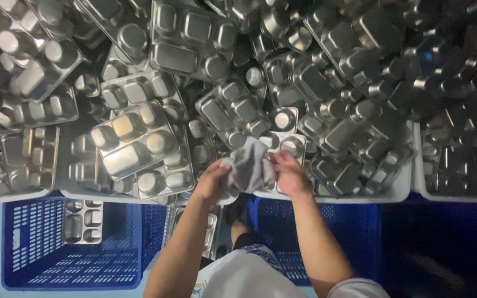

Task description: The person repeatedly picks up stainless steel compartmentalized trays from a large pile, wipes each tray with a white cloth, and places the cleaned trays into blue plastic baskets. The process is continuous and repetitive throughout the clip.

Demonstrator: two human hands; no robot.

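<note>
**Both hands bunched on a grey cloth above the tray heap**

I see my left hand (212,182) and right hand (289,174) meeting on a grey cloth (248,168), which I take as my landmark. The cloth is crumpled into a ball between the palms; the left fingers curl under and around its lower left side, the right fingers pinch its right edge from above. Held this way, the cloth stays gathered as a pad rather than hanging loose.

Behind and to both sides of the cloth lies a dense heap of steel compartment trays (133,138), most turned upside down, so their moulded wells stand up as bumps, likely so that water runs off. They overlap at all angles inside white tubs, whose rim (354,196) runs just right of the cloth at wrist level.

Below the cloth, nearer my body, stand blue perforated crates. The one to the lower left (73,270) holds a single tray (84,221) lying flat, wells up; the one directly beneath the right forearm (282,232) looks bare where I can see it. Far right of the cloth the view falls into shadow and I cannot tell details.
</note>
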